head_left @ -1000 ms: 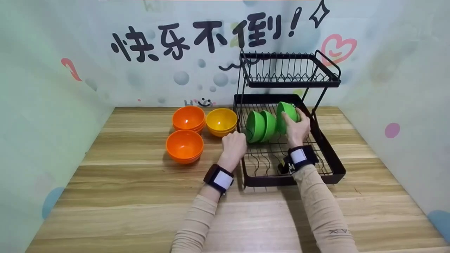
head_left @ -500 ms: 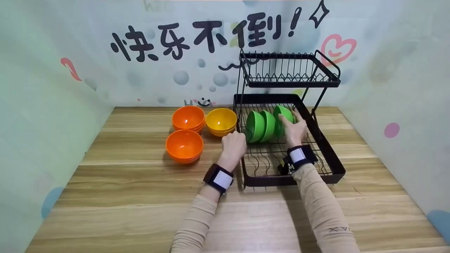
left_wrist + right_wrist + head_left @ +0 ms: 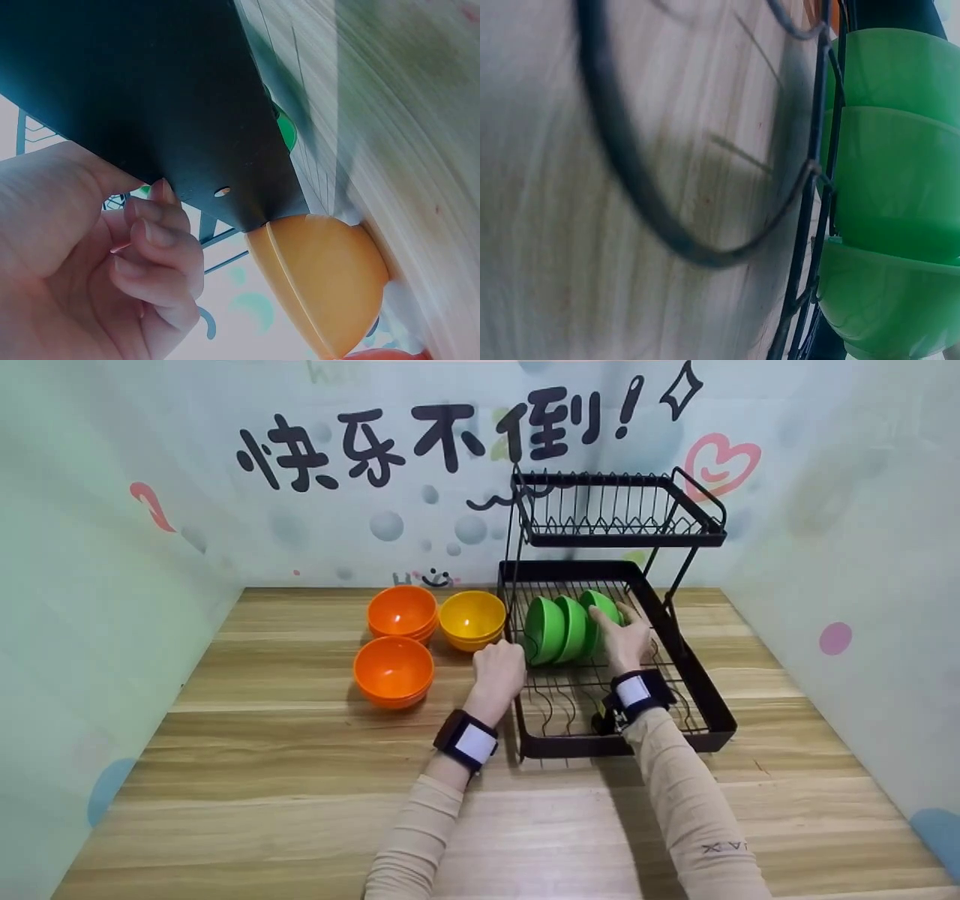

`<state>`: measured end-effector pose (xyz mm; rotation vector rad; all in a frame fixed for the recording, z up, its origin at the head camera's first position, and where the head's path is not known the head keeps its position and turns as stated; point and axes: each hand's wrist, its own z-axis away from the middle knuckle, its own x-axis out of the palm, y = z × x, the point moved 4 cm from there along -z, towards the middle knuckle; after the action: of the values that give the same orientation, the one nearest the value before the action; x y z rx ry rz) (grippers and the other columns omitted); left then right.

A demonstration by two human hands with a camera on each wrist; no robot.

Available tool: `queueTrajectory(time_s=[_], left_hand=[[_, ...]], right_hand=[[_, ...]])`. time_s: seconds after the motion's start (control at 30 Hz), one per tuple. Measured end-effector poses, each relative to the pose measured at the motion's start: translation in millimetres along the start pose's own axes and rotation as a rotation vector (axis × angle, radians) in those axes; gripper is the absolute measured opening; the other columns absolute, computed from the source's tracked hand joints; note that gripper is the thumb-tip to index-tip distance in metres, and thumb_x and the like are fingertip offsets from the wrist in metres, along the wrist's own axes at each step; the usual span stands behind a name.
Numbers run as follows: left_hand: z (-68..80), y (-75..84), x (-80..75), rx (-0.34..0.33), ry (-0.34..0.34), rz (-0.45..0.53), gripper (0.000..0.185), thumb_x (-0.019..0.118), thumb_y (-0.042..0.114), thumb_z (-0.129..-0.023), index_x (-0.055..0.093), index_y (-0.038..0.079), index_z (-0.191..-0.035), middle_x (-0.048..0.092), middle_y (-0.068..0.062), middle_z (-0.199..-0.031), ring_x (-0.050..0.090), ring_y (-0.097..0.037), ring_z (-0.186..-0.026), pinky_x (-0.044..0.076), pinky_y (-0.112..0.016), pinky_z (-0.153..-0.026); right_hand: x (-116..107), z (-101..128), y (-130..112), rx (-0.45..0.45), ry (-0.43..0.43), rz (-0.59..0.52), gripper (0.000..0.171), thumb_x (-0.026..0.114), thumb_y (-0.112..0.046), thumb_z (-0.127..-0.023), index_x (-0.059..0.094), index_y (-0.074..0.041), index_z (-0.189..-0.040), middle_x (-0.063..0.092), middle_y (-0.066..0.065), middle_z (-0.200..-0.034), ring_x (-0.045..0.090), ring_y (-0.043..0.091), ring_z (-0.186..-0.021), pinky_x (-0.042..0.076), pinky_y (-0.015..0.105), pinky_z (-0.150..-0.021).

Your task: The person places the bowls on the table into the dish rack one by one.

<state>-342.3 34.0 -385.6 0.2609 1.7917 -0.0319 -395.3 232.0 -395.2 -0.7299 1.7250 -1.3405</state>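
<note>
The right hand (image 3: 626,639) rests on the third green bowl (image 3: 600,611), thumb on its near face and fingers curled over its far side. This bowl stands on edge in the lower tier of the black dish rack (image 3: 697,701), directly against two other green bowls (image 3: 555,628) set on edge to its left. In the right wrist view the three green shells (image 3: 892,195) appear nested one against the next behind the rack wires (image 3: 817,187); the hand itself is not visible there.

The left hand (image 3: 499,671) is at the left rim of the rack's lower tier. In the left wrist view its fingers (image 3: 161,244) are curled with the tips against the black side wall (image 3: 150,97) of the rack; whether they actually clamp the rim cannot be determined from either view.

On the wooden table (image 3: 262,780), left of the rack: a yellow bowl (image 3: 472,619) just beside the rack, an orange bowl (image 3: 402,613) touching it on the left, and a second orange bowl (image 3: 394,671) nearer the person. The rear orange and yellow items appear to be stacks.

The rack's upper tier (image 3: 619,514) holds nothing visible.

Legible writing: the backdrop carries black characters "快乐不倒!" (image 3: 435,435). The right sleeve (image 3: 724,851) bears small lettering, possibly "XVA"; it is too small to confirm.
</note>
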Motion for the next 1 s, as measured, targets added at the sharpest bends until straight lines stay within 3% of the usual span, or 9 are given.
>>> queueTrajectory(time_s=[0.3,0.6,0.73,1.0], left_hand=[[0.0,-0.2,-0.8,-0.003,0.009,0.002,0.023,0.052,0.014,-0.092,0.075,0.010,-0.091,0.072,-0.009,-0.091,0.070,-0.027,-0.085,0.056,-0.040,-0.066],[-2.0,-0.3,1.9,-0.002,-0.017,0.001,0.023,0.052,0.014,-0.092,0.074,0.009,-0.090,0.072,-0.009,-0.089,0.069,-0.026,-0.084,0.055,-0.038,-0.063],[-5.5,-1.6,8.1,0.011,0.003,-0.018,0.021,0.054,0.014,-0.090,0.074,0.010,-0.085,0.071,-0.008,-0.085,0.069,-0.025,-0.079,0.054,-0.037,-0.058],[-1.2,0.1,1.1,0.003,-0.027,-0.017,0.023,0.051,0.014,-0.093,0.074,0.010,-0.092,0.071,-0.008,-0.091,0.069,-0.026,-0.085,0.056,-0.038,-0.066]], right_hand=[[0.8,1.4,1.5,0.047,-0.028,0.074,0.063,0.069,-0.042,-0.082,0.054,-0.011,-0.134,0.056,0.013,-0.134,0.051,0.025,-0.122,0.039,0.035,-0.104],[3.1,3.5,2.5,0.081,-0.070,-0.025,0.062,0.069,-0.038,-0.083,0.052,-0.009,-0.135,0.053,0.017,-0.137,0.052,0.026,-0.124,0.043,0.033,-0.103],[3.8,3.6,2.7,0.105,-0.075,-0.063,0.061,0.070,-0.037,-0.083,0.053,-0.010,-0.135,0.053,0.016,-0.138,0.052,0.025,-0.124,0.043,0.032,-0.103],[4.8,3.0,2.6,0.108,-0.086,-0.067,0.061,0.068,-0.035,-0.084,0.051,-0.007,-0.136,0.053,0.017,-0.138,0.052,0.026,-0.124,0.043,0.034,-0.103]])
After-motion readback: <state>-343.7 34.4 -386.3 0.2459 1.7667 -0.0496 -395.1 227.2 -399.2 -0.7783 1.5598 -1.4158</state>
